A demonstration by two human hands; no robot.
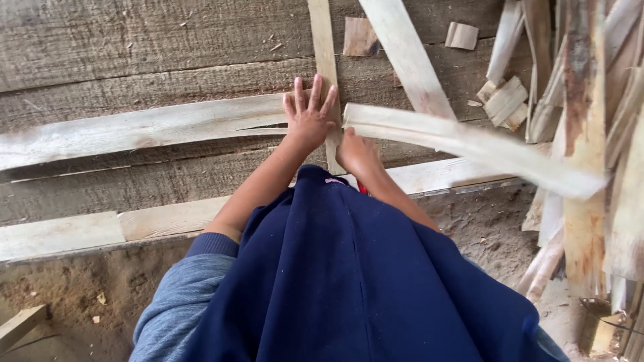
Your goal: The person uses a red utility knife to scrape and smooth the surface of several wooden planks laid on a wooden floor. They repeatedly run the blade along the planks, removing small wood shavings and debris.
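On the weathered plank floor, a long pale wooden strip is lying crosswise, running out to the left of the hands, while another pale strip is sweeping off to the right, blurred. A narrow upright strip is crossing between them, passing under the hands. The left hand is pressing down flat with fingers spread open where the strips meet. The right hand is curling closed, gripping the near end of the blurred strip. Small offcuts are lying well apart at upper right.
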